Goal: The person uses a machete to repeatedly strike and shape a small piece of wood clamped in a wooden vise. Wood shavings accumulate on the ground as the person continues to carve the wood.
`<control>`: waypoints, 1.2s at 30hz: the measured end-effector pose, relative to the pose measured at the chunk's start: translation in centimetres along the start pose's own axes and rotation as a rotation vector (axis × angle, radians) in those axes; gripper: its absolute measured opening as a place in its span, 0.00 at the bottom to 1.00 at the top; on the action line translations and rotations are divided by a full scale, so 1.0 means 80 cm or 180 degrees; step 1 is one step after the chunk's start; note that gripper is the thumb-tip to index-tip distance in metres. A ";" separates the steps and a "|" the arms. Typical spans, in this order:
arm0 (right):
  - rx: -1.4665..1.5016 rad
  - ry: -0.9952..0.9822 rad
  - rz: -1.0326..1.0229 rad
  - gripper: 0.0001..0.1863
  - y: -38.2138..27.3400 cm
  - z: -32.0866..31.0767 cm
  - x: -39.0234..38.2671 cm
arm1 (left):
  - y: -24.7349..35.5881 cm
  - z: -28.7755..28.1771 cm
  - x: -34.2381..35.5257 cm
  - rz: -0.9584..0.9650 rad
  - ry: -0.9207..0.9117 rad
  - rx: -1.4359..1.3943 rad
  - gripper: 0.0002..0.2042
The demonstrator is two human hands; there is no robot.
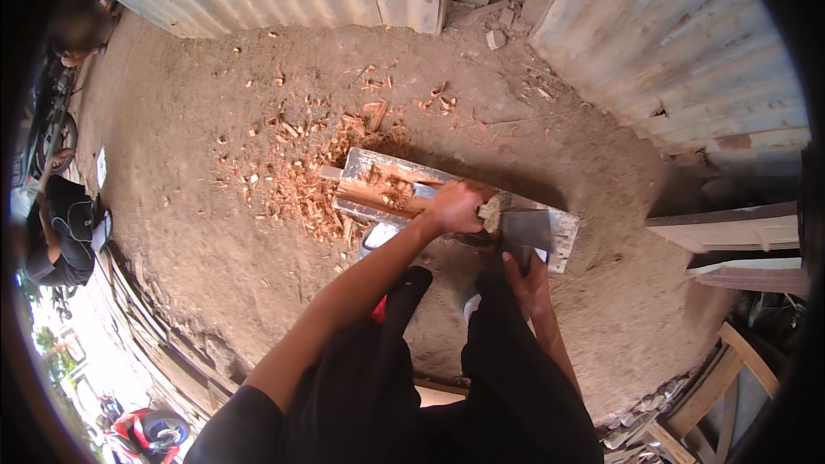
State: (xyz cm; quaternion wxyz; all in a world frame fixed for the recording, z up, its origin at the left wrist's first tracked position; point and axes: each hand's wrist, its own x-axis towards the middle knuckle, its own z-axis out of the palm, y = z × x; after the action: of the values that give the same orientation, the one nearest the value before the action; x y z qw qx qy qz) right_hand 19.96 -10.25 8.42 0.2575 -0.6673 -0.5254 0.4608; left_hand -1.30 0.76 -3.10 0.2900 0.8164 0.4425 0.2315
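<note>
The left hand [455,206] is clenched around a pale stone [491,213], pressing it on the flat blade of an axe [526,230]. The right hand [526,282] grips the axe from below, at the near edge of the plank [563,236] that lies on the dirt ground [215,232]. The blade rests across the plank's right end — wood chips [301,189] lie scattered past its left end. If the stone slips off the steel, fingers could slide onto the edge — a loose grip below would let the blade tip.

Dirt ground [198,232] bears plank [378,174] and wood chips [301,180].
</note>
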 end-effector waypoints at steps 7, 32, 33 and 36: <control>0.0742 0.0012 0.0610 0.12 -0.012 -0.016 -0.006 | 0.007 -0.010 -0.001 -0.0019 -0.0046 -0.0056 0.15; 0.0209 -0.0387 0.0637 0.11 -0.029 -0.005 -0.001 | -0.012 -0.028 -0.013 -0.0325 -0.0365 -0.0228 0.16; 0.0279 -0.0283 0.0532 0.11 -0.025 -0.005 -0.005 | -0.012 -0.023 -0.012 -0.0262 -0.0226 -0.0223 0.16; 0.0180 -0.0059 0.0155 0.11 0.001 0.004 -0.009 | -0.015 -0.016 -0.014 -0.0122 -0.0197 -0.0252 0.17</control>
State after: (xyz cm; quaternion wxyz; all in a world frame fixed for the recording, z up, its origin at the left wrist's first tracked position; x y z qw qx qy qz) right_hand 19.72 -11.00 8.44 0.2601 -0.6681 -0.4982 0.4877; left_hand -3.41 0.68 -3.12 0.3400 0.8024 0.4395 0.2179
